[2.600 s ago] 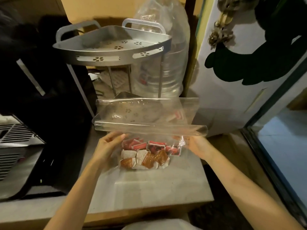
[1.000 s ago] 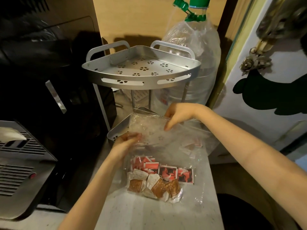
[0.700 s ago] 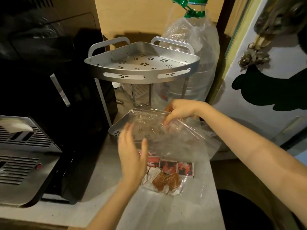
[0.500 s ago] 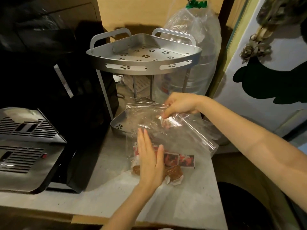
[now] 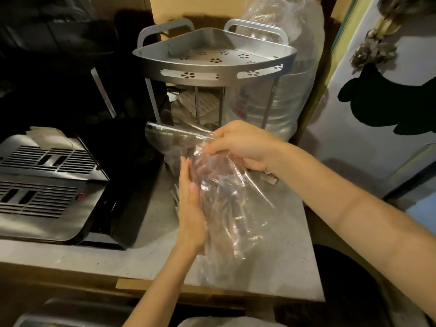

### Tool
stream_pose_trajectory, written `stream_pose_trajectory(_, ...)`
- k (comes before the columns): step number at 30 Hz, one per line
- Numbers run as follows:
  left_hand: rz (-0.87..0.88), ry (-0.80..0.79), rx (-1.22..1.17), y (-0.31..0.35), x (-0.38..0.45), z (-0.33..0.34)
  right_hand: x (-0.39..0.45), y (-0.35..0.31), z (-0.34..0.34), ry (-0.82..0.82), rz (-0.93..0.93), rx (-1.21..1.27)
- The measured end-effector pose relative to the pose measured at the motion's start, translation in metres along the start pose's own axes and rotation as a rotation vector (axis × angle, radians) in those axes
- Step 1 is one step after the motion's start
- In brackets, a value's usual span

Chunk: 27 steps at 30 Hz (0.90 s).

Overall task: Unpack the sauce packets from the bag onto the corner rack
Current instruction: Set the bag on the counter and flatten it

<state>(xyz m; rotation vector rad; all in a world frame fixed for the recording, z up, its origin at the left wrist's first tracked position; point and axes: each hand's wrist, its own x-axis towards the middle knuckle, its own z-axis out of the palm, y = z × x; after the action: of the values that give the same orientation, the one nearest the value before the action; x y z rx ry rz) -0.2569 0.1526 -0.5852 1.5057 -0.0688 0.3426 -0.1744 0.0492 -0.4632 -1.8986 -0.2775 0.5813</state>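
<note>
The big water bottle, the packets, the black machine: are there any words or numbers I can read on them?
No words or numbers can be read.
Water bottle: red and blue label, too blurred.
Sauce packets in the clear bag: blurred by motion, no print readable.
Black machine: only grilles and a red button, no text.
Corner rack: flower cut-outs, no words.

Left hand (image 5: 191,206) reaches up from the lower centre of the frame, flat and edge-on, fingers straight and together. Right hand (image 5: 243,143) enters from the right, forearm bare, fingers curled down in a pinching grip at frame centre.
</note>
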Motion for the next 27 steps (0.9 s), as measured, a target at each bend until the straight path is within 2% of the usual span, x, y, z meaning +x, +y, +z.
stream_pose_trajectory(3,-0.031,-0.122,0.074,-0.016,0.027,-0.013,-0.003,0.031,-0.002,0.047,0.049,0.351)
stream_pose_trajectory(5,-0.192,-0.201,0.229,-0.031,0.043,-0.013,-0.007,0.063,-0.009,0.088,0.122,0.431)
stream_pose_trajectory(6,-0.178,-0.275,0.378,-0.038,0.038,-0.01,-0.011,0.081,-0.012,0.102,0.176,0.435)
stream_pose_trajectory(8,0.017,-0.484,0.717,-0.056,0.016,-0.001,-0.019,0.119,-0.021,0.135,0.282,0.428)
stream_pose_trajectory(9,0.062,-0.542,0.814,-0.06,0.007,0.005,-0.024,0.138,-0.025,0.154,0.327,0.433)
stream_pose_trajectory(14,0.045,-0.704,1.038,-0.086,-0.003,0.031,-0.044,0.199,-0.035,0.228,0.461,0.528)
stream_pose_trajectory(19,0.042,-0.78,1.163,-0.106,-0.016,0.044,-0.051,0.226,-0.026,0.379,0.461,0.383)
stream_pose_trajectory(24,0.071,-0.782,1.249,-0.118,-0.021,0.043,-0.056,0.233,-0.002,0.557,0.346,0.114)
stream_pose_trajectory(27,0.065,-0.787,1.254,-0.118,-0.021,0.043,-0.052,0.233,0.006,0.64,0.238,-0.276)
